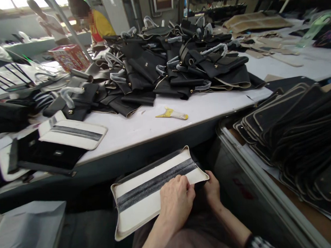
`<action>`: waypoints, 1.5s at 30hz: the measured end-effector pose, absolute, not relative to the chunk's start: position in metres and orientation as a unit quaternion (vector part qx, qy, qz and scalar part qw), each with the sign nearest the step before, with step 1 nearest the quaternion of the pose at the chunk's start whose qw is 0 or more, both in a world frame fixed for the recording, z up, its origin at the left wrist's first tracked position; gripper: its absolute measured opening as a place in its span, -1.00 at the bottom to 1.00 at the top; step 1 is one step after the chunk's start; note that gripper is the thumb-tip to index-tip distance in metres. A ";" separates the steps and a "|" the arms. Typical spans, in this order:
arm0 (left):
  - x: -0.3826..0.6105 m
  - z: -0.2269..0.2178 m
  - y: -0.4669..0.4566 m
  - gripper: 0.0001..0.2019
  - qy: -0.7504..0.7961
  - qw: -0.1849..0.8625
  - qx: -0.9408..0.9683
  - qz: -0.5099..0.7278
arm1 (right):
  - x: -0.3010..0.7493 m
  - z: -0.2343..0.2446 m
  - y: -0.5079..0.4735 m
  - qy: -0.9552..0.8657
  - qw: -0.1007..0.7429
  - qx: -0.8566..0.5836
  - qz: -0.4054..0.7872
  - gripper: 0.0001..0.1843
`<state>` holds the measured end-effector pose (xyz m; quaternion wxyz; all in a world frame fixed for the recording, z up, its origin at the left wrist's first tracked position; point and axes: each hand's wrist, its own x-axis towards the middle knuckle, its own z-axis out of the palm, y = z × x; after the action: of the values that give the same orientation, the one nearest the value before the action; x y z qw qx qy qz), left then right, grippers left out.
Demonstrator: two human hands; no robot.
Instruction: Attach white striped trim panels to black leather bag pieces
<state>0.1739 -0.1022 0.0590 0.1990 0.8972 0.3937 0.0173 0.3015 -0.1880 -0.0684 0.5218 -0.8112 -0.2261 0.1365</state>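
Head view. White panel with a dark stripe [138, 189] held over the lap, just off the near edge of the tabletop [138, 131], tilted, right end higher. Left hand [176, 198] on it towards that end, fingers curled together near its lower border; whether they pinch anything, I cannot tell. Right hand [213, 188] has its fingers clamped on the panel's right-hand corner, partly hidden behind it. On the tabletop: yellow-and-white piece [174, 113] near the near edge; heap of black bags [143, 67] behind it, towards the far edge, some handles in clear wrapping; another striped panel [76, 130] by the near edge, leftward. Stack of dark panels [289, 131] off the near edge at right, beside a metal rail [258, 179]
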 end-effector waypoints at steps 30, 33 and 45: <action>0.088 0.050 -0.110 -0.82 0.377 0.210 0.895 0.109 | 0.256 -0.009 -0.224 -0.628 0.308 -0.703 -0.128 -0.44; 0.092 0.052 -0.110 -0.86 0.407 0.222 0.880 0.106 | 0.248 -0.009 -0.222 -0.634 0.318 -0.693 -0.126 -0.41; 0.070 0.053 -0.106 -0.90 0.417 0.250 0.861 0.149 | 0.218 -0.013 -0.206 -0.702 0.316 -0.621 -0.150 -0.38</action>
<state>0.0697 -0.1058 0.0534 0.2504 0.8611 0.4169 0.1485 0.2179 -0.2057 -0.0126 0.3159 -0.6206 -0.7018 -0.1502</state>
